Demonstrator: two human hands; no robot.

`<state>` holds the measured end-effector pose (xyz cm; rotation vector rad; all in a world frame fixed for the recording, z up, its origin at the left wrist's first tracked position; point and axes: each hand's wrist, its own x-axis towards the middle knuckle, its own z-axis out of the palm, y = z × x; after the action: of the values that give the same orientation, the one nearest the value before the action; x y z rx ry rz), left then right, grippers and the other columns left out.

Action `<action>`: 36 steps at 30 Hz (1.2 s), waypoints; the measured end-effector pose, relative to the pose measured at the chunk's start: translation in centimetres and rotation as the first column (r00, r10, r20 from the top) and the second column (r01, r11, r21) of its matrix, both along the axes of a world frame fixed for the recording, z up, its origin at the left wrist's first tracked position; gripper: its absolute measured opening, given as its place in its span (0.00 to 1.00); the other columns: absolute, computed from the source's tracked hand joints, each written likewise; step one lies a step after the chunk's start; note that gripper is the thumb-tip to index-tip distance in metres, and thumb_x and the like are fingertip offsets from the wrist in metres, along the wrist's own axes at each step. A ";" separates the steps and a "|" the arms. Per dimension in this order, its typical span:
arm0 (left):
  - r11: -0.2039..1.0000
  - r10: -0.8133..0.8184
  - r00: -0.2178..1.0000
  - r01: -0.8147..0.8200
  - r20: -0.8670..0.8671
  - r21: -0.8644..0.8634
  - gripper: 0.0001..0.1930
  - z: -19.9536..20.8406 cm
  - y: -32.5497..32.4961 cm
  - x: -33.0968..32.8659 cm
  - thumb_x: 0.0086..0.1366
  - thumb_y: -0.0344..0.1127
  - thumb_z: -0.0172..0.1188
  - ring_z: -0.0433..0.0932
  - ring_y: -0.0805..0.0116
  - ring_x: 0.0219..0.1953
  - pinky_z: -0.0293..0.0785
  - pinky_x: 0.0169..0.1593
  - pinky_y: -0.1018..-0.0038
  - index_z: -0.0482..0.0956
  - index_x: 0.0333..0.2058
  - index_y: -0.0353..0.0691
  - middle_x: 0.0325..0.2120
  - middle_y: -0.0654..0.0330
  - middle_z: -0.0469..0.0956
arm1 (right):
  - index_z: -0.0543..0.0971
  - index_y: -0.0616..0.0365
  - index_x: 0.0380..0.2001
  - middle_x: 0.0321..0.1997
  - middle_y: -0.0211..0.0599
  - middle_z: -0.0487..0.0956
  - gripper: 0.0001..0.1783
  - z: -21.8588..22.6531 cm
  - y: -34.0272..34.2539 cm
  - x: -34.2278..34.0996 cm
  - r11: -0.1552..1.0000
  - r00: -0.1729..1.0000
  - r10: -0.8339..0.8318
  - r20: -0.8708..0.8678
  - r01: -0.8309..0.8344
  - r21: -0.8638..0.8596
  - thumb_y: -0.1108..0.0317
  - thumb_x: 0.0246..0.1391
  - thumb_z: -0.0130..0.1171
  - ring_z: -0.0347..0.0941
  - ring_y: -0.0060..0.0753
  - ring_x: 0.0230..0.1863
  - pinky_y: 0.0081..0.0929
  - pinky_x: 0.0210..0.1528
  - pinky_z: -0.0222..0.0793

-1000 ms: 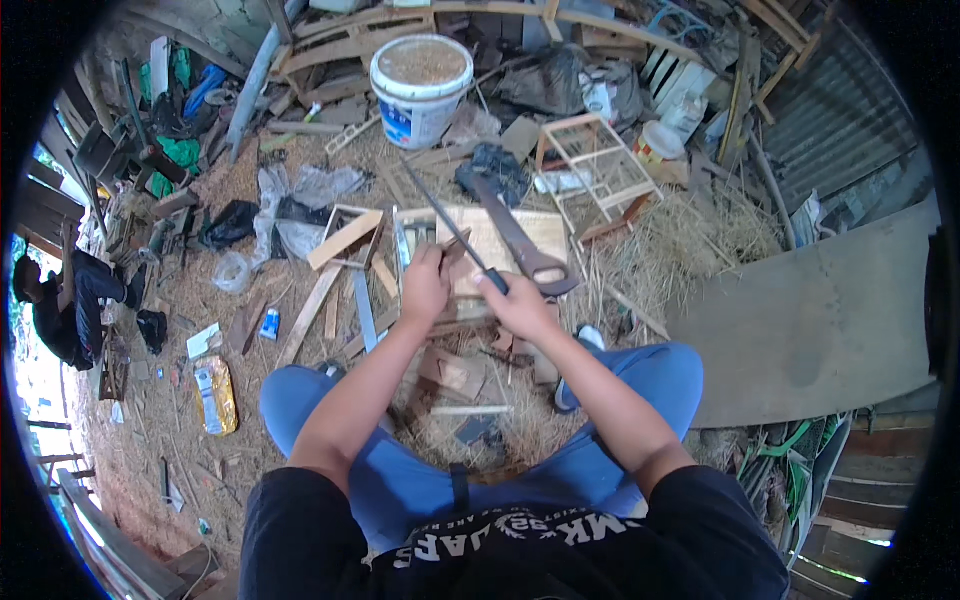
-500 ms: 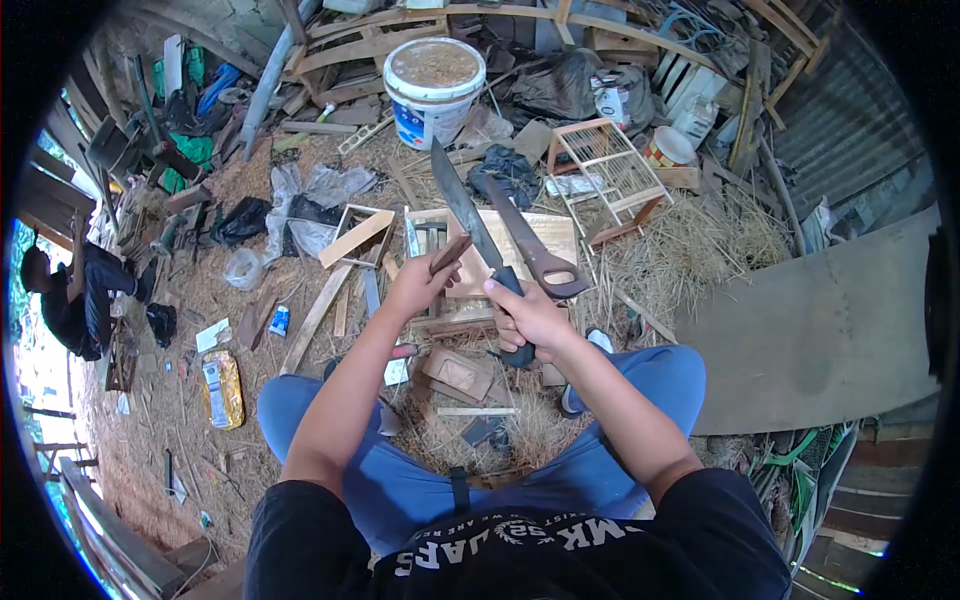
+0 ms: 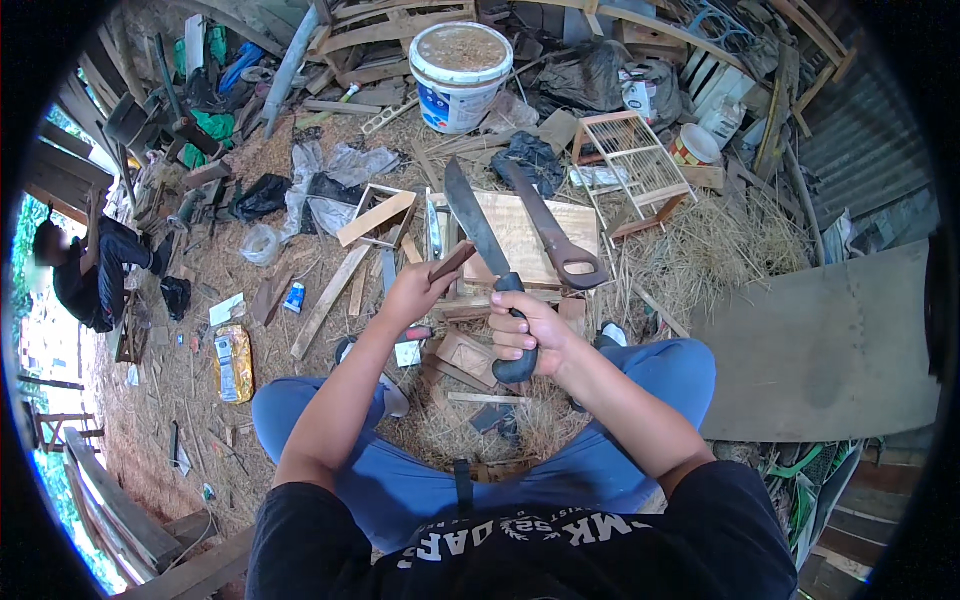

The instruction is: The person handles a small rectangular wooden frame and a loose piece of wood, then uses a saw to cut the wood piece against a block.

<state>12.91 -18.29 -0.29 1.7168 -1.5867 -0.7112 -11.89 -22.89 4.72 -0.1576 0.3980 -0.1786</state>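
Observation:
My right hand (image 3: pixel 532 332) is closed round the black handle of a machete (image 3: pixel 472 213), its dark blade pointing up and away to the left. In my left hand (image 3: pixel 410 296) is a short brown strip of wood (image 3: pixel 453 261), held between thumb and fingers, its far end close beside the blade. Whether strip and blade touch, I cannot tell. Beyond and below my hands lies a pale wooden panel (image 3: pixel 515 235) on the ground. A handsaw (image 3: pixel 547 220) with a brown handle rests across it, right of the machete.
A white bucket (image 3: pixel 460 90) stands at the back. Right of the panel is a slatted wooden cage (image 3: pixel 635 170); a small wooden frame (image 3: pixel 380 215) lies to the left. A large flat sheet (image 3: pixel 820 345) spreads at the right. Another person (image 3: pixel 85 260) sits far left.
The view has shifted, so the surroundings appear farther right and slightly higher. The machete and wood strip have come slightly nearer to me. Both hands keep their holds.

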 end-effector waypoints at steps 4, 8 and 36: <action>1.000 -0.004 0.999 0.003 0.054 0.019 0.14 0.2 0.8 0.5 0.70 0.41 0.65 0.83 0.50 0.27 0.76 0.34 0.60 0.84 0.40 0.32 0.25 0.45 0.82 | 0.68 0.49 0.30 0.13 0.14 0.59 0.14 -0.5 0.3 0.5 1.000 0.999 0.004 0.048 -0.006 0.031 0.60 0.73 0.50 0.55 0.14 0.09 0.23 0.17 0.58; 1.000 -0.010 0.998 0.011 0.070 -0.014 0.15 -0.3 0.9 0.7 0.69 0.41 0.66 0.83 0.48 0.28 0.76 0.34 0.59 0.83 0.40 0.32 0.26 0.44 0.82 | 0.68 0.49 0.29 0.12 0.14 0.59 0.14 -0.6 0.5 0.6 0.996 0.994 -0.009 0.107 -0.001 0.094 0.61 0.73 0.49 0.55 0.13 0.08 0.22 0.17 0.59; 0.879 0.371 0.728 -0.075 0.577 -0.470 0.20 2.3 -1.9 4.8 0.51 0.24 0.64 0.75 0.50 0.41 0.71 0.45 0.56 0.75 0.45 0.38 0.36 0.53 0.75 | 0.72 0.56 0.32 0.16 0.25 0.67 0.08 0.2 -0.2 -0.3 0.653 0.713 -0.565 -0.415 0.078 -0.754 0.69 0.64 0.61 0.60 0.19 0.11 0.24 0.14 0.56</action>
<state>17.72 -20.18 2.03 1.8718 -1.7452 0.4149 -12.17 -23.05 4.90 -0.9284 1.0371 -0.6798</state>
